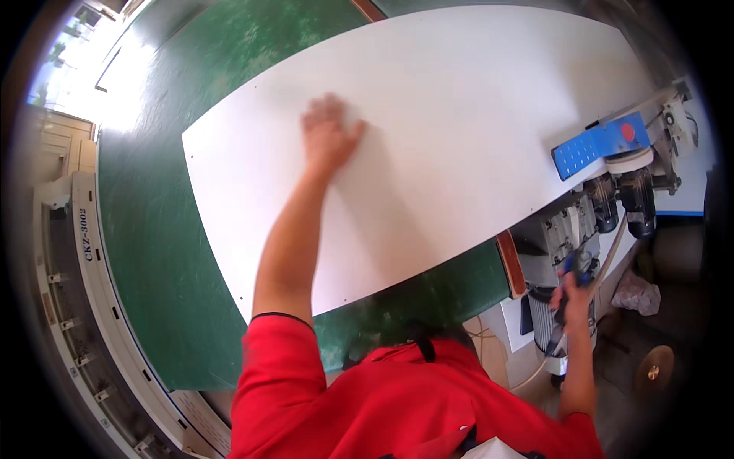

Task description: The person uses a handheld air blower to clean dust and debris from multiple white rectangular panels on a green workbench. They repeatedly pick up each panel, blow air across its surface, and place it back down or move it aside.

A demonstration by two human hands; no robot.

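A large white panel (459,138) with small dark dots along its edges lies across the green table (145,229). My left hand (329,138) is over its left half, palm down with the fingers spread; slight blur hides whether it presses on the surface. Low at the right, beside the machine, my right hand (575,302) is closed around a dark handheld tool with blue parts (571,265). Motion blur keeps the tool's exact kind from showing.
At the right stands a machine with a blue control panel (592,149), a red button and dark motors (637,200). A reddish-brown block (511,264) sits at the table's edge. A long pale machine rail (95,252) runs along the left. A plastic bag (636,294) lies lower right.
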